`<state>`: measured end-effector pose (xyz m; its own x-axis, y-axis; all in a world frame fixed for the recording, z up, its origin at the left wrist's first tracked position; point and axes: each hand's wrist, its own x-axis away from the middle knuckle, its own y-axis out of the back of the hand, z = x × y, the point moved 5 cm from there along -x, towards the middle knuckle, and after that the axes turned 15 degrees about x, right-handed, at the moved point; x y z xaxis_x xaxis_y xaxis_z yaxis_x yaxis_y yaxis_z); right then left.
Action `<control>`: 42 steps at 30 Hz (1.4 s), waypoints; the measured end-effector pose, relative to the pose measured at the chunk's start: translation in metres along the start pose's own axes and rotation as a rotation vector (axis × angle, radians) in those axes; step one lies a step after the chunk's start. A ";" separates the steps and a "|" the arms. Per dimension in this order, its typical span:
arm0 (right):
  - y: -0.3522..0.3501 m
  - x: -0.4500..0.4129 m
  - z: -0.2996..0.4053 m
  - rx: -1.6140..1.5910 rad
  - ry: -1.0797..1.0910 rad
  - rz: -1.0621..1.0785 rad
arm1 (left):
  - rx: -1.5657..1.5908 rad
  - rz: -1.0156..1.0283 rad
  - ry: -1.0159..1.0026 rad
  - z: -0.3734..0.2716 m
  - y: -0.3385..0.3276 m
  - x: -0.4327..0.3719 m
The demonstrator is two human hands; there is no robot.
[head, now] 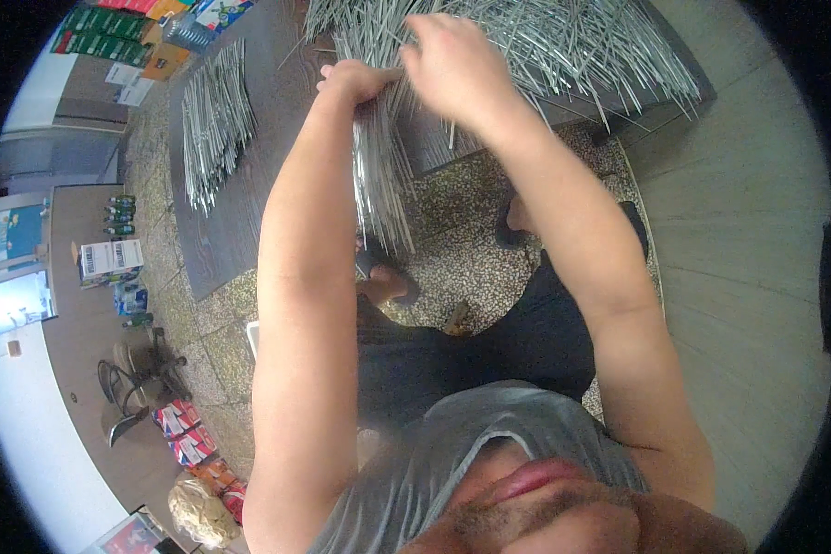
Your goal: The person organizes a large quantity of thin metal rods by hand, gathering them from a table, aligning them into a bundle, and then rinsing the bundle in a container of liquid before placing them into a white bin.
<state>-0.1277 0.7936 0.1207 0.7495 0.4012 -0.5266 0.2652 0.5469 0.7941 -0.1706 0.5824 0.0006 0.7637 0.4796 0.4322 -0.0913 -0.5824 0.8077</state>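
Note:
My left hand (pixel 360 81) is wrapped over a bundle of thin silvery rods (pixel 384 173). The bundle's near ends stick out past the table's edge, over the floor. Close by on the right, my right hand (pixel 457 69) is bent over the rods, its fingertips near my left thumb. Whether it grips any rods cannot be made out. A large loose pile of the same rods (pixel 568 48) spreads crosswise over the far right of the dark wooden table (pixel 284 138). On the table's left lies a separate, neatly aligned batch of rods (pixel 216 128).
A grey wall or panel (pixel 727 228) rises close on the right. Speckled stone floor (pixel 471 235) lies under the table. Left of me stand an office chair (pixel 138 374), red printed cartons (pixel 183 433), green bottles (pixel 120 215) and a stuffed plastic bag (pixel 201 511). More cartons (pixel 104 34) are stacked at upper left.

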 end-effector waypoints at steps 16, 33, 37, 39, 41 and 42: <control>-0.076 0.036 0.038 -0.197 -0.149 0.546 | 0.656 0.123 -0.067 0.044 0.016 -0.024; -0.090 0.063 0.049 -0.548 -0.156 0.470 | 0.108 -0.050 -0.200 -0.002 0.016 0.007; -0.084 0.069 0.050 -0.499 -0.095 0.382 | 0.043 -0.077 -0.156 0.000 0.025 0.011; -0.079 0.069 0.048 -0.474 -0.051 0.327 | -0.190 -0.067 -0.171 -0.003 0.027 0.011; -0.079 0.072 0.047 -0.449 -0.009 0.273 | -0.203 -0.101 -0.181 0.002 0.027 0.005; -0.078 0.073 0.044 -0.427 0.002 0.202 | -0.170 -0.067 -0.154 0.002 0.026 0.003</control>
<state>-0.0669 0.7476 0.0340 0.7589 0.5322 -0.3754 -0.1597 0.7109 0.6849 -0.1690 0.5671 0.0222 0.8590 0.3999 0.3196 -0.1338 -0.4272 0.8942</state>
